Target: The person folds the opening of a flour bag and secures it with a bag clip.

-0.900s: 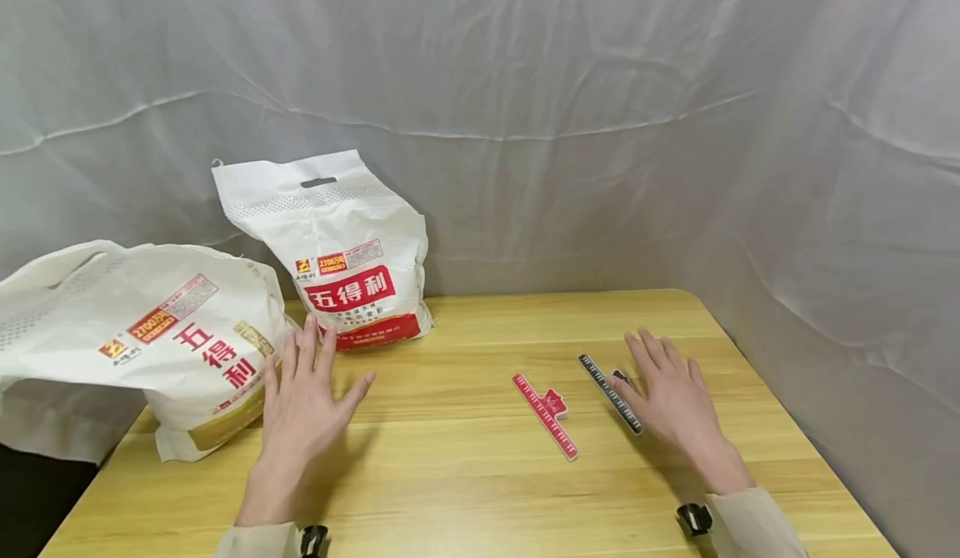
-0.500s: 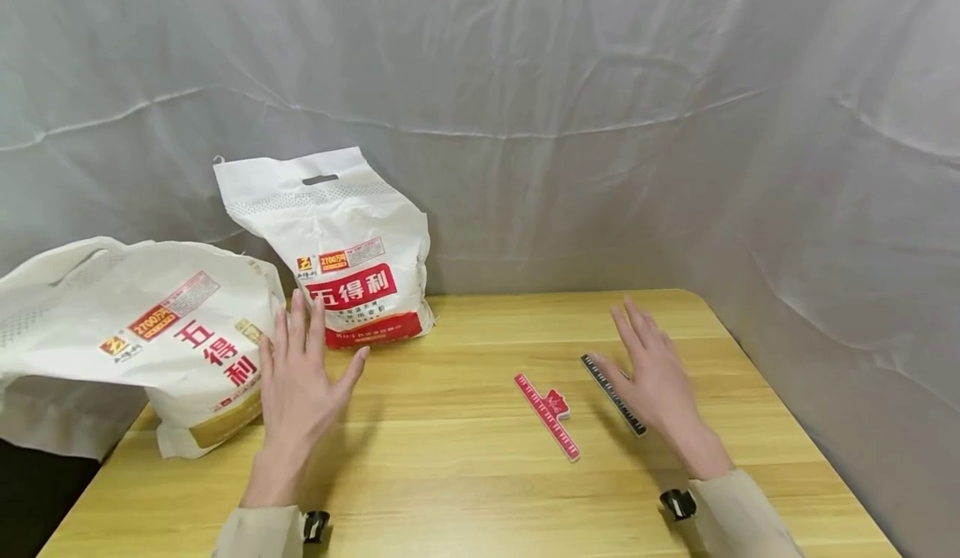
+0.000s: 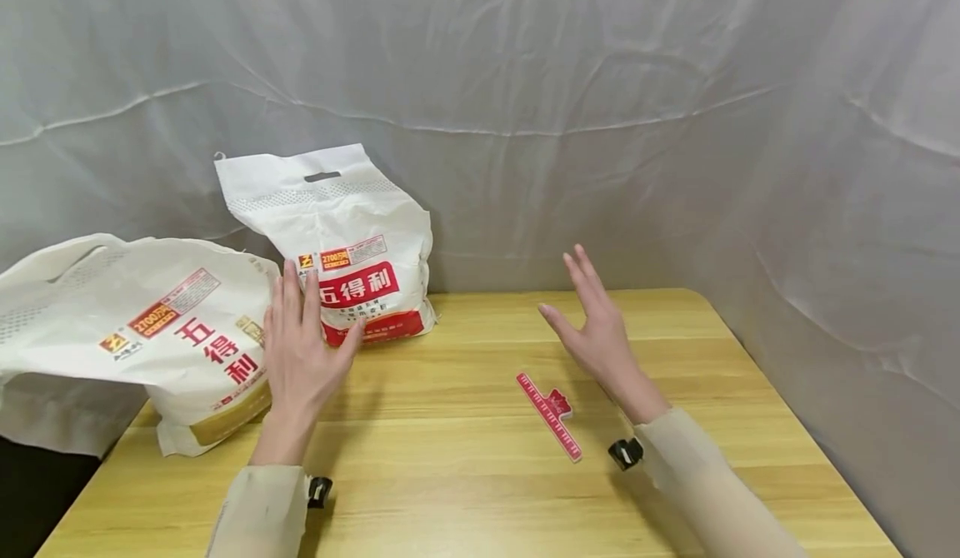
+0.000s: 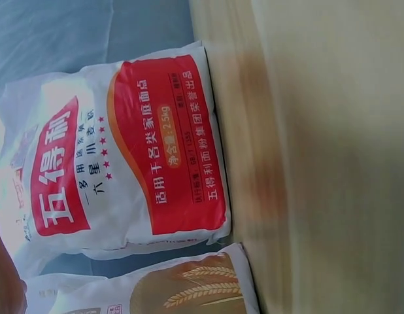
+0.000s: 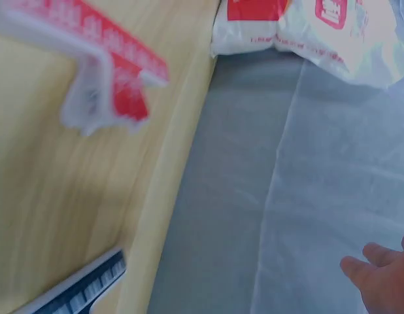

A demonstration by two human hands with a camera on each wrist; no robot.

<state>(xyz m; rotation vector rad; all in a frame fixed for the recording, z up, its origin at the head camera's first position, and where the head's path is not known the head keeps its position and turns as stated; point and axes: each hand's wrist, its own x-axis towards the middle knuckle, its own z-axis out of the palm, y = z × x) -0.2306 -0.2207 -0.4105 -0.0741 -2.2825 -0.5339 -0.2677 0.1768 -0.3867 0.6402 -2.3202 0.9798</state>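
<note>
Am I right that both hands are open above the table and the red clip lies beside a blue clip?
Not quite: the clip beside the red clip is black, as the right wrist view shows. Left hand and right hand are indeed open above the table.

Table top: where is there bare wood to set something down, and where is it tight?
Bare wood lies along the near edge of the table and at the far right corner beyond the right hand. The left side is crowded by two flour bags and the left hand; the red clip sits mid-table.
</note>
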